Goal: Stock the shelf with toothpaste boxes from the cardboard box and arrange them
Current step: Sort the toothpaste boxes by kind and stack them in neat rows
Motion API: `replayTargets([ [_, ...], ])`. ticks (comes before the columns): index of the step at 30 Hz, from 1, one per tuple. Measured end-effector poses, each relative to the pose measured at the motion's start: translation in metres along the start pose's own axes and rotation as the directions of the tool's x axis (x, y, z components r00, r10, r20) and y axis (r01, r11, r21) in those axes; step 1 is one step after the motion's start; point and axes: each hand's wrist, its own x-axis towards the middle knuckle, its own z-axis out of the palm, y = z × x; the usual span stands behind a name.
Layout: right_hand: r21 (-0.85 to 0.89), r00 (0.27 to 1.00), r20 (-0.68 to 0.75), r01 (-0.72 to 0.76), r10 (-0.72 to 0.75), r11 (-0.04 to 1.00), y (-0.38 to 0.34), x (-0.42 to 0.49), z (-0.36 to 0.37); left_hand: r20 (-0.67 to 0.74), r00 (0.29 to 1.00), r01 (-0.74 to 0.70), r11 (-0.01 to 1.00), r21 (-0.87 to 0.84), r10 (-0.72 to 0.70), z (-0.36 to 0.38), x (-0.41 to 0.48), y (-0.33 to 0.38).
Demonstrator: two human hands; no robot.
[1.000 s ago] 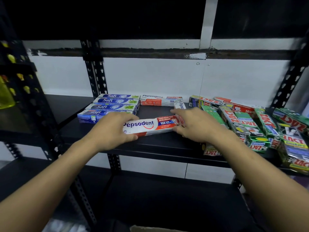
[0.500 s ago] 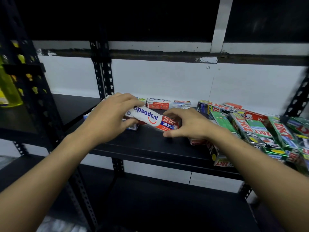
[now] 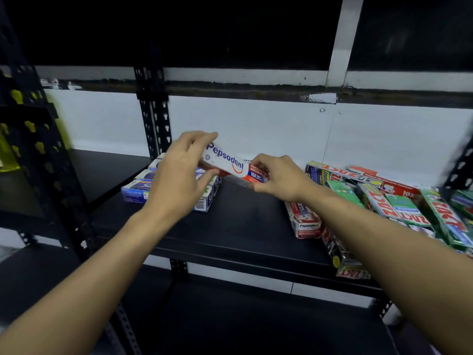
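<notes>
The left hand [image 3: 179,175] and right hand [image 3: 279,175] are gripping the ends of a tilted Pepsodent box [image 3: 227,163] above the shelf [image 3: 243,226], with Safi boxes [image 3: 135,193] lying at its 8 o'clock and Zact boxes [image 3: 391,208] at 4 o'clock.

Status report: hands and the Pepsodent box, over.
Pepsodent box gripped at its ends by left hand and right hand. Tilted, held above the shelf. Safi boxes close below; Zact boxes heaped at right.
</notes>
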Motion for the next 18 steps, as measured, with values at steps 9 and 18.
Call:
replayTargets([
  [9,-0.326,0.848,0.202,-0.414,0.490,0.850,0.033,-0.013,-0.015,0.098,0.989,0.114,0.993,-0.025,-0.111,0.008,-0.005,-0.005],
  [18,0.035,0.907,-0.046,-0.417,0.418,0.908,0.023,-0.026,-0.021,0.124,0.983,0.141,0.990,-0.031,-0.136,0.002,-0.006,0.010],
])
